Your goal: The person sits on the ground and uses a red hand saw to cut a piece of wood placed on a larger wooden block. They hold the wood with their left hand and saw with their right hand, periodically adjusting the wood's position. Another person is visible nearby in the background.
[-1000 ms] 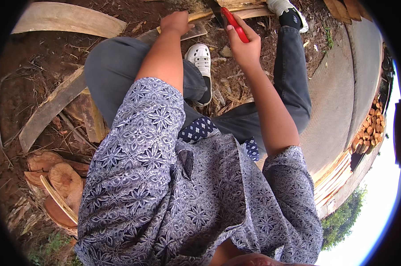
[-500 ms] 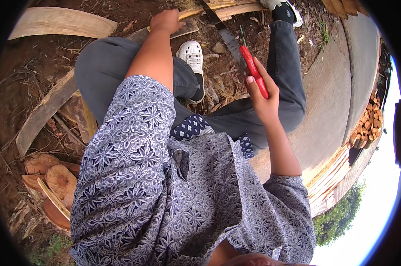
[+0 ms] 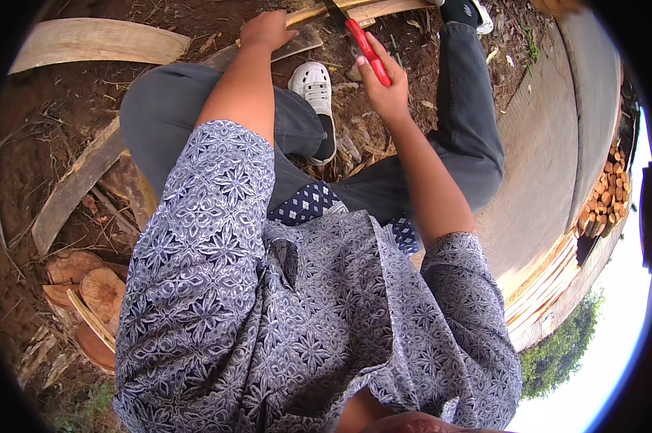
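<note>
My right hand [image 3: 386, 88] grips the red handle [image 3: 368, 52] of a handsaw. The dark saw blade [image 3: 336, 10] points up and to the left, over a long pale wooden strip [image 3: 313, 13] at the top edge; its tip is out of view. My left hand [image 3: 265, 30] is closed on this strip, to the left of the blade, with the thumb toward the saw. Whether the teeth touch the wood cannot be made out. Below the left hand a greyish board [image 3: 300, 45] lies under the strip, on the dirt.
A wide curved plank [image 3: 102, 40] lies at upper left. An old board [image 3: 77, 184] and several cut log rounds [image 3: 102, 289] are on the left. My white shoe [image 3: 313, 85] is close below the strip. Concrete paving [image 3: 531, 166] and stacked firewood [image 3: 606, 195] are at right.
My right hand has carried the saw up and left, away from my right leg, bringing the blade over the wooden strip. My left hand stays in nearly the same place.
</note>
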A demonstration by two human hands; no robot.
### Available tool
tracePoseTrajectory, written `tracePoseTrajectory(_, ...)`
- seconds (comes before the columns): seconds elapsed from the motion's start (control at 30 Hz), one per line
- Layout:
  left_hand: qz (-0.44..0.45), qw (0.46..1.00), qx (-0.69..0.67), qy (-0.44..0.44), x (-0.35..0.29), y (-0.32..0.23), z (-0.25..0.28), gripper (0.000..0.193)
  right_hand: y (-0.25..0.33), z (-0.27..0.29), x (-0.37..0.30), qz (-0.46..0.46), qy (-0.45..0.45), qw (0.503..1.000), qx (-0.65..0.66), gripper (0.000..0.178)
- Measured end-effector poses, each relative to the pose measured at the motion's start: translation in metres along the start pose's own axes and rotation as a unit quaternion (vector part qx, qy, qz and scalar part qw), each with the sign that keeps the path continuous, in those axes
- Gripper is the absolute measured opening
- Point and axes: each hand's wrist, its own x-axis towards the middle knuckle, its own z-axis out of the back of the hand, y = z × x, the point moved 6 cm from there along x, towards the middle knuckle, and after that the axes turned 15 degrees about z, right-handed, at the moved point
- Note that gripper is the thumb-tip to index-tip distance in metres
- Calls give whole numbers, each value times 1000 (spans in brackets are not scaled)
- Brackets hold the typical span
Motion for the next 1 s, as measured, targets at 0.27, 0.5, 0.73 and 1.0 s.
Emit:
tracePoseTrajectory(0.27, -23, 1000, 1, -6, 8, -5, 3, 52, 43, 44, -79, -98, 25, 994, -52, 55)
tracePoseTrajectory(0.5, 19, 998, -53, -9, -16, -4, 22, 42, 110, 64, -26, -55, 54, 994, -83, 46)
tracePoseTrajectory(0.73, 12, 999, 1, 35, -1, -3, 2, 53, 22, 11, 50, -64, -4, 998, -21, 44)
tracePoseTrajectory(1.0, 17, 1000, -5, -16, -1, -8, -1, 47, -20, -7, -43, -12, -10, 999, -44, 60)
